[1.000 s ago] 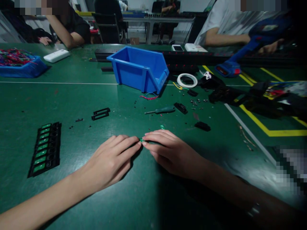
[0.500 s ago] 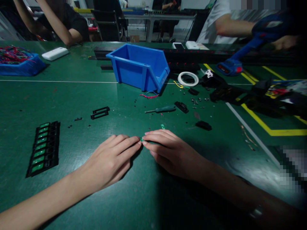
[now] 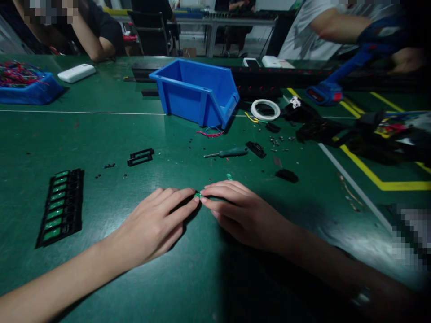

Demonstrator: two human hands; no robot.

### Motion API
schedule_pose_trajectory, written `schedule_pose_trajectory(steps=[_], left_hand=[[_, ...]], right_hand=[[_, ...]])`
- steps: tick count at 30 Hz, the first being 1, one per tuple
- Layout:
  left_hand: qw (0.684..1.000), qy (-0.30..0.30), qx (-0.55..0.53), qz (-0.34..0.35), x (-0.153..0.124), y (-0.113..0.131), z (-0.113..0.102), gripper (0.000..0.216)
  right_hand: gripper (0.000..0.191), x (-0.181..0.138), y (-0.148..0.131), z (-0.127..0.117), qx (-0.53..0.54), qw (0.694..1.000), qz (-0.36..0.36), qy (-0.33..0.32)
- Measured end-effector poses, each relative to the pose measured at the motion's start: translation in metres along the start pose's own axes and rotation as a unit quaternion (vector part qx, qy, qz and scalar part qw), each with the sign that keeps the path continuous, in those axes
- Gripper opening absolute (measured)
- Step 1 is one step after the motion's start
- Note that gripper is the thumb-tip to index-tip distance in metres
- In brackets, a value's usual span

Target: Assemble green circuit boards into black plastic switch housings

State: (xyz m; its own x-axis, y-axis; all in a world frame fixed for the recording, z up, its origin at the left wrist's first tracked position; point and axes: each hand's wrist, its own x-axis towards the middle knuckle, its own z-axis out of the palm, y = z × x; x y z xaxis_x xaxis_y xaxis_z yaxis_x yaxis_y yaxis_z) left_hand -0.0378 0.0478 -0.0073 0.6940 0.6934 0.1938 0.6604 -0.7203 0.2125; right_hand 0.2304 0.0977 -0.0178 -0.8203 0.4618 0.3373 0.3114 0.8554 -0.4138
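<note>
- Your left hand point(image 3: 156, 220) and right hand point(image 3: 244, 208) pinch the small green piece point(image 3: 197, 195), 1 from each side, probably to steady it.
- It sits between them, nearer you than the screwdriver point(image 3: 232, 153), which lies apparently within reach.

Dim light, pale glare on the green tabletop point(image 3: 188, 278), deep shadow below the right hand point(image 3: 245, 211), pixelated patches.

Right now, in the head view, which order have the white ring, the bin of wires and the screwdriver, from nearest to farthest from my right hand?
1. Screwdriver: just beyond your right hand.
2. White ring: farther back, slightly to the right.
3. Bin of wires: far left, at the picture's edge.
</note>
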Motion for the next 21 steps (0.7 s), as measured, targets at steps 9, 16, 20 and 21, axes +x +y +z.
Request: schedule_pose_trajectory(steps=[9, 16, 20, 21], left_hand=[[1.000, -0.001, -0.005, -0.003, -0.0016, -0.0002, 0.0006, 0.051], [1.000, 0.018, -0.022, 0.005, -0.0017, 0.0041, -0.0005, 0.051], [0.999, 0.017, -0.027, -0.004, -0.0020, 0.0075, -0.0003, 0.050], [0.999, 0.018, -0.030, -0.006, -0.0019, 0.0080, -0.0001, 0.050]], right_hand=[[0.040, -0.0013, -0.0015, 0.0015, -0.030, 0.999, 0.001, 0.014], [0.037, -0.0011, -0.0025, 0.0023, -0.034, 0.999, 0.000, 0.026], [0.036, -0.0016, -0.0030, 0.0016, -0.032, 0.999, -0.001, 0.017], [0.036, -0.0016, -0.0030, 0.0016, -0.032, 0.999, -0.001, 0.015]])
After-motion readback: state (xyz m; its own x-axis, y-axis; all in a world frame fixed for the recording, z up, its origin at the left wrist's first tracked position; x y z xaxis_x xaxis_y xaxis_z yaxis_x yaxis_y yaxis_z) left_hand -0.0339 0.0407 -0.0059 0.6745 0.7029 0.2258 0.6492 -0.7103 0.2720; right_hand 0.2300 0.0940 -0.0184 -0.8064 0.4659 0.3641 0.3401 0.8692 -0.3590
